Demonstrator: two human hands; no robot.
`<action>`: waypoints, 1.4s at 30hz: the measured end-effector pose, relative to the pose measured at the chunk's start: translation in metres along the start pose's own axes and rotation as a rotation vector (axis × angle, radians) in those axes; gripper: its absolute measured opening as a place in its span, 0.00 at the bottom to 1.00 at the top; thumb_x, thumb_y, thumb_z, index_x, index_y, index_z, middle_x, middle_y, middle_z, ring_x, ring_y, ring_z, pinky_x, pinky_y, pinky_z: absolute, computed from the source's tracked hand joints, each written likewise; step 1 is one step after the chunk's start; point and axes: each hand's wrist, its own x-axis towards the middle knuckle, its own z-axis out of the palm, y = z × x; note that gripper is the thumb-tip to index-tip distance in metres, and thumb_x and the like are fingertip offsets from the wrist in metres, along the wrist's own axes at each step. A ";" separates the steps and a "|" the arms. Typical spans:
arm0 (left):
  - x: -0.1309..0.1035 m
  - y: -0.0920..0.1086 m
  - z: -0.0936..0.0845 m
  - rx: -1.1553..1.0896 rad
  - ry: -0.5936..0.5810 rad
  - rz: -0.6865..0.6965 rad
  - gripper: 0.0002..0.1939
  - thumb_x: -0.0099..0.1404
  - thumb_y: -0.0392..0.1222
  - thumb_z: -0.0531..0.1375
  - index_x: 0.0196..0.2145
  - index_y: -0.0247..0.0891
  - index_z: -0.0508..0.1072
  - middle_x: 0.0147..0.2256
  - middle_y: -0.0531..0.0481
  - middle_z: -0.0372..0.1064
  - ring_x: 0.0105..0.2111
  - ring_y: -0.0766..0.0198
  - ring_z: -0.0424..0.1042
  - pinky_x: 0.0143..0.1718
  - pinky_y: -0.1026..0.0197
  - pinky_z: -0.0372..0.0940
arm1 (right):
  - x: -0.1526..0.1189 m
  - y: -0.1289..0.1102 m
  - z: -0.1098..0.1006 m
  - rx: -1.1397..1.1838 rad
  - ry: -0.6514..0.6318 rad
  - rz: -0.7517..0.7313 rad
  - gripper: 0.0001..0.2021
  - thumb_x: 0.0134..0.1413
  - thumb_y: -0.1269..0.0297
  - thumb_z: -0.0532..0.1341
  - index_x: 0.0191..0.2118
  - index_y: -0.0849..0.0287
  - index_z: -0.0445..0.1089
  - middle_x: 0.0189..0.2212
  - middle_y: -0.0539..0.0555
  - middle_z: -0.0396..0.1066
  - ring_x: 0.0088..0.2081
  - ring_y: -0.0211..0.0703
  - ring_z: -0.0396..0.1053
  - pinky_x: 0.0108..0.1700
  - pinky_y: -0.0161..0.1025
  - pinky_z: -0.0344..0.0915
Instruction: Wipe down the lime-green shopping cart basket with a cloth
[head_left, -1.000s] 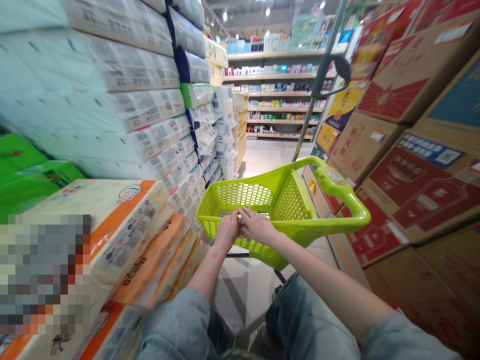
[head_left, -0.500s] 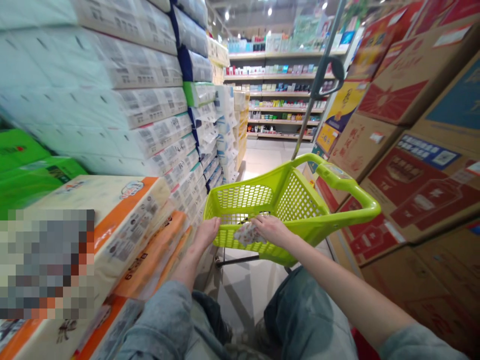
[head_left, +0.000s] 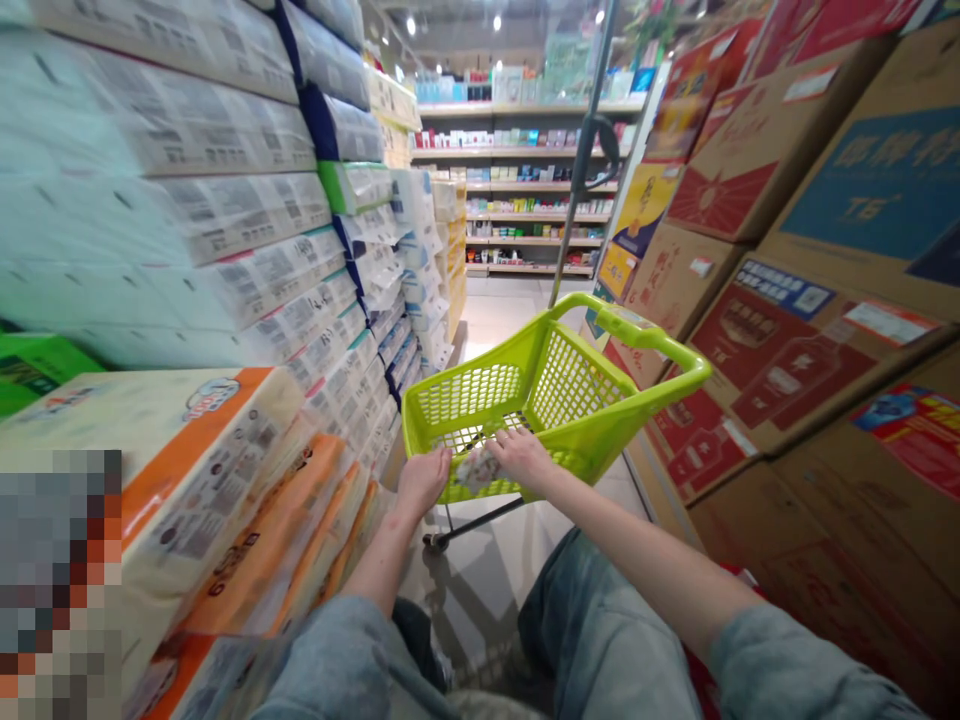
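A lime-green shopping cart (head_left: 592, 440) with a perforated basket stands crosswise in front of me, its handle toward the right. My left hand (head_left: 426, 480) is closed on the near rim at the cart's left end. My right hand (head_left: 521, 458) lies over the same near rim, fingers curled round a crumpled white patterned cloth (head_left: 477, 470) that rests against the cart's side. Through the holes, the basket shows only its mesh floor and something dark that I cannot make out.
Stacked tissue packs (head_left: 247, 220) rise on the left, with orange and cream packs (head_left: 247, 540) lower down. Cardboard cartons (head_left: 787, 350) line the right. A grey pole (head_left: 576, 190) stands behind the cart, and stocked shelves (head_left: 517, 153) span the back.
The view has turned slightly right, so the surroundings appear shifted left. The cart is angled a little differently, and my left hand sits closer to the cloth. Both hands keep their hold.
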 end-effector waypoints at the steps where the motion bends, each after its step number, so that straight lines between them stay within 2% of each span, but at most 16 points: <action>1: 0.000 0.000 -0.001 -0.003 -0.005 0.006 0.26 0.69 0.47 0.34 0.37 0.39 0.69 0.36 0.46 0.74 0.36 0.60 0.72 0.36 0.61 0.60 | -0.011 0.014 -0.002 -0.026 0.011 0.015 0.10 0.59 0.69 0.48 0.41 0.60 0.64 0.37 0.58 0.66 0.38 0.46 0.62 0.41 0.42 0.55; 5: -0.001 0.003 -0.002 -0.022 -0.008 0.010 0.25 0.70 0.47 0.34 0.36 0.39 0.69 0.36 0.46 0.73 0.37 0.61 0.72 0.37 0.61 0.60 | -0.057 0.080 -0.016 -0.157 0.075 0.100 0.09 0.58 0.69 0.50 0.39 0.61 0.66 0.36 0.58 0.67 0.39 0.47 0.60 0.47 0.46 0.52; 8: -0.002 0.005 -0.001 -0.024 0.002 -0.006 0.25 0.69 0.48 0.35 0.36 0.38 0.69 0.35 0.46 0.73 0.37 0.61 0.72 0.37 0.62 0.60 | -0.084 0.123 -0.029 -0.258 0.116 0.107 0.09 0.57 0.70 0.51 0.39 0.61 0.67 0.37 0.58 0.68 0.41 0.48 0.60 0.51 0.49 0.48; 12: -0.003 0.006 0.002 -0.007 0.011 -0.010 0.26 0.69 0.48 0.34 0.36 0.39 0.69 0.35 0.47 0.73 0.36 0.62 0.72 0.37 0.62 0.60 | -0.101 0.154 -0.041 -0.323 0.140 0.056 0.11 0.56 0.72 0.52 0.43 0.62 0.67 0.40 0.59 0.67 0.44 0.49 0.59 0.52 0.48 0.49; 16: -0.004 0.008 0.000 0.020 0.001 -0.019 0.26 0.69 0.48 0.33 0.37 0.39 0.68 0.35 0.46 0.74 0.36 0.61 0.72 0.37 0.62 0.61 | -0.104 0.160 -0.034 -0.289 0.165 0.062 0.11 0.56 0.70 0.52 0.44 0.63 0.68 0.38 0.59 0.67 0.42 0.48 0.60 0.48 0.44 0.54; 20: -0.001 0.019 -0.009 0.040 -0.064 -0.002 0.27 0.69 0.50 0.34 0.38 0.38 0.69 0.36 0.46 0.74 0.37 0.60 0.72 0.36 0.61 0.61 | -0.101 0.156 -0.026 -0.239 0.178 0.059 0.11 0.56 0.69 0.53 0.44 0.62 0.68 0.36 0.58 0.67 0.40 0.48 0.60 0.45 0.42 0.56; 24: 0.011 0.047 -0.023 0.056 -0.131 0.082 0.32 0.67 0.56 0.33 0.35 0.39 0.72 0.36 0.43 0.74 0.38 0.57 0.72 0.36 0.60 0.61 | -0.097 0.150 -0.027 -0.233 0.188 0.057 0.12 0.58 0.68 0.52 0.45 0.63 0.67 0.35 0.58 0.67 0.39 0.47 0.60 0.44 0.42 0.57; 29: 0.025 0.080 -0.030 0.021 -0.102 0.264 0.30 0.67 0.57 0.34 0.35 0.40 0.71 0.33 0.45 0.73 0.36 0.59 0.72 0.36 0.62 0.60 | -0.091 0.138 -0.032 -0.213 0.176 0.040 0.12 0.59 0.67 0.50 0.44 0.62 0.67 0.34 0.58 0.66 0.37 0.46 0.60 0.41 0.42 0.57; 32: 0.029 0.080 -0.027 0.028 -0.089 0.294 0.29 0.67 0.57 0.34 0.34 0.42 0.70 0.33 0.47 0.73 0.35 0.59 0.72 0.33 0.63 0.59 | -0.091 0.130 -0.031 -0.203 0.209 0.006 0.14 0.61 0.67 0.48 0.49 0.61 0.64 0.35 0.57 0.66 0.38 0.46 0.61 0.41 0.42 0.58; 36: 0.025 0.066 -0.025 0.026 -0.109 0.304 0.29 0.67 0.58 0.34 0.33 0.42 0.69 0.32 0.49 0.72 0.34 0.60 0.71 0.31 0.64 0.58 | -0.094 0.129 -0.032 -0.202 0.271 -0.078 0.18 0.61 0.69 0.46 0.55 0.63 0.58 0.36 0.57 0.67 0.38 0.44 0.62 0.42 0.42 0.60; 39: 0.020 0.062 -0.025 0.024 -0.109 0.280 0.29 0.67 0.58 0.34 0.33 0.42 0.69 0.33 0.50 0.72 0.35 0.61 0.71 0.31 0.65 0.58 | -0.104 0.139 -0.036 -0.218 0.306 -0.133 0.19 0.61 0.72 0.46 0.56 0.62 0.57 0.42 0.58 0.67 0.43 0.44 0.63 0.47 0.45 0.59; 42: 0.015 0.066 -0.024 0.040 -0.107 0.243 0.29 0.67 0.58 0.34 0.33 0.42 0.69 0.33 0.50 0.72 0.35 0.62 0.71 0.31 0.66 0.58 | -0.123 0.157 -0.043 -0.233 0.315 -0.098 0.20 0.60 0.74 0.46 0.57 0.60 0.57 0.49 0.58 0.64 0.50 0.46 0.60 0.54 0.48 0.55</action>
